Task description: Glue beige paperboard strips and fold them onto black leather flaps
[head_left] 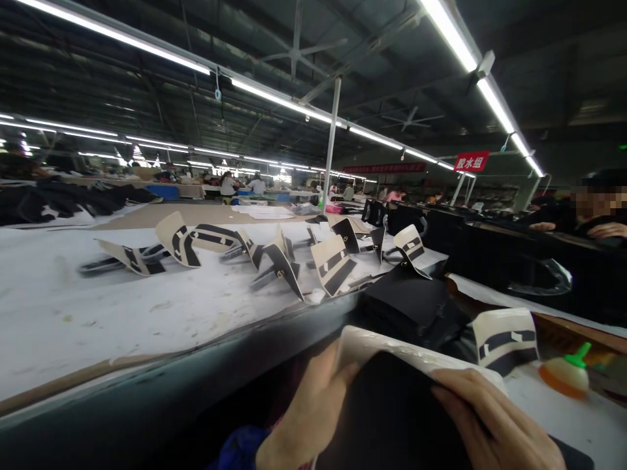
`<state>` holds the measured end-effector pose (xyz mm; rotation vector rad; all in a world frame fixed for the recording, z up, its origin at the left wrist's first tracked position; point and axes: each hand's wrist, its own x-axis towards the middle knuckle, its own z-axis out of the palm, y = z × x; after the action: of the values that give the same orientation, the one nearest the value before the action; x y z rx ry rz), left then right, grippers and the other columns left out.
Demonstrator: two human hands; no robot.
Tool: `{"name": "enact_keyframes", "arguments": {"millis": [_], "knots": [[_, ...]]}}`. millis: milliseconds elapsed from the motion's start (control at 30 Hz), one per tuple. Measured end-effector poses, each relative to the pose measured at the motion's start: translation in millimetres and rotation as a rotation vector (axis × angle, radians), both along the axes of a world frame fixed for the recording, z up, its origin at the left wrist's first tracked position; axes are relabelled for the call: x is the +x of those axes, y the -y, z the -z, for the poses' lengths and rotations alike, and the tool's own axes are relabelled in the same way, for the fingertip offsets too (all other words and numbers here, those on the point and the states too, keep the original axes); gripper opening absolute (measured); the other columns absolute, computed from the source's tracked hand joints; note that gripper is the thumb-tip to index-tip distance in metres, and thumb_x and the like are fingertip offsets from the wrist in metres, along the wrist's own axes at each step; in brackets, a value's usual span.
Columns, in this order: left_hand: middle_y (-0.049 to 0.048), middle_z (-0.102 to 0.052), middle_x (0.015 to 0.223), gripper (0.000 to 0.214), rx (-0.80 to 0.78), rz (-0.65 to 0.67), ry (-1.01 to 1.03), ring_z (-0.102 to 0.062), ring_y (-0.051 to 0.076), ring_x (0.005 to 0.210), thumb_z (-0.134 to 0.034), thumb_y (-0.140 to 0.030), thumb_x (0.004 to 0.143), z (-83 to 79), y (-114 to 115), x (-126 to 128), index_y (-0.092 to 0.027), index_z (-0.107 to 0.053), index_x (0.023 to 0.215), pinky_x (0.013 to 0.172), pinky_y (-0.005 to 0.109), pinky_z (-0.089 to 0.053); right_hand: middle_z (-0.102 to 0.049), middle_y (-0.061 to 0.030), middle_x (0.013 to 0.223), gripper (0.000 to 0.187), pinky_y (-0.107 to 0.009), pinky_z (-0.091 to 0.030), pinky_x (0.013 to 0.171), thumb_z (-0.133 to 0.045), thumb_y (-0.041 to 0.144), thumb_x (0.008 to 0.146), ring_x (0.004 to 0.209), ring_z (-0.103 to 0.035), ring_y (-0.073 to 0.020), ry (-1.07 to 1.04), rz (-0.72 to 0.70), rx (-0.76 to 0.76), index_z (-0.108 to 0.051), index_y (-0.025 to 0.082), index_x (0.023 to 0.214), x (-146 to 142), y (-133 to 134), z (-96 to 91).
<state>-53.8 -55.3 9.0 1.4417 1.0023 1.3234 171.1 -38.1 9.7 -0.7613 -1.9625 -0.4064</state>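
My left hand [313, 405] is closed on the left side of a black leather-like panel [396, 418], thumb near its upper edge. My right hand [494, 418] grips the same panel at its upper right edge, fingers bent over it. Directly behind the panel's top edge is a cream board [382, 341] with a shiny, uneven strip along it. Whether the panel and board are joined, I cannot tell. Right of the board stands a curved cream piece with black bands [507, 339]. A squeeze bottle of amber liquid with a green nozzle [565, 373] lies tilted close to my right hand.
Beyond my hands is a stack of black pieces [409, 300]. Several curved cream-and-black flaps [333, 264] stand on the white-covered table [122, 313] at left. Black bags [509, 251] line the right side, where another person's hand [607, 230] shows.
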Motion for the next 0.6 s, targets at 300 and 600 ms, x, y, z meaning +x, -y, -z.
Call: {"name": "enact_keyframes", "arguments": {"millis": [300, 600], "knots": [[0.002, -0.069, 0.129, 0.04, -0.027, 0.171, 0.075, -0.06, 0.024, 0.122, -0.057, -0.044, 0.099, 8.1, 4.2, 4.5, -0.024, -0.061, 0.134, 0.108, 0.033, -0.042, -0.067, -0.0008, 0.09, 0.024, -0.017, -0.053, 0.063, -0.058, 0.014, 0.098, 0.072, -0.067, -0.0109, -0.123, -0.204, -0.106, -0.069, 0.027, 0.116, -11.8, 3.2, 4.0], [0.0029, -0.069, 0.131, 0.037, 0.009, 0.246, 0.083, -0.064, 0.019, 0.12, -0.053, -0.038, 0.102, -0.1, 11.8, 7.6, -0.026, -0.056, 0.136, 0.103, 0.027, -0.048, -0.06, 0.0018, 0.074, 0.022, -0.015, -0.046, 0.054, -0.057, 0.019, 0.101, 0.054, -0.056, -0.0062, 0.088, -0.087, -0.005, -0.072, 0.023, 0.116, -23.4, 2.3, -14.0]]}}
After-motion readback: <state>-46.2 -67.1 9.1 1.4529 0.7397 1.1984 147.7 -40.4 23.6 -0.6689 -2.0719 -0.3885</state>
